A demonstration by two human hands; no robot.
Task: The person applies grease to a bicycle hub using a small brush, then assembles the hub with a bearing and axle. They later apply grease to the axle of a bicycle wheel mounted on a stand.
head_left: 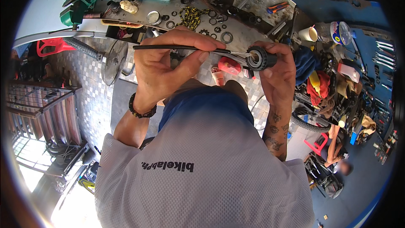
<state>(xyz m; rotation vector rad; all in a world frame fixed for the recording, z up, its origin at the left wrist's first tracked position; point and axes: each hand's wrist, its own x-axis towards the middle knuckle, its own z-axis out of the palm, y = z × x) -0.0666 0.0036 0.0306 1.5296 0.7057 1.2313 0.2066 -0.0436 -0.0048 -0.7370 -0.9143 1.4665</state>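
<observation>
the right hand (279, 69) grips a black ribbed ring (266, 59). the left hand (162, 65) pinches a brush (181, 47), tip at the ring's opening.

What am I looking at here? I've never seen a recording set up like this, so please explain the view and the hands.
There is no machine: these are a person's own bare hands. A wide fisheye camera on their head looks down, so the edges bend and their shirt fills the lower middle. Picture left is the person's left.

The left hand holds what looks like a thin black brush, its tip at the open end of a round, dark ridged part gripped in the right hand.

Beyond them, a cluttered workbench carries a yellow-and-black chain, a small round container, loose rings and an orange-and-blue tool.
</observation>
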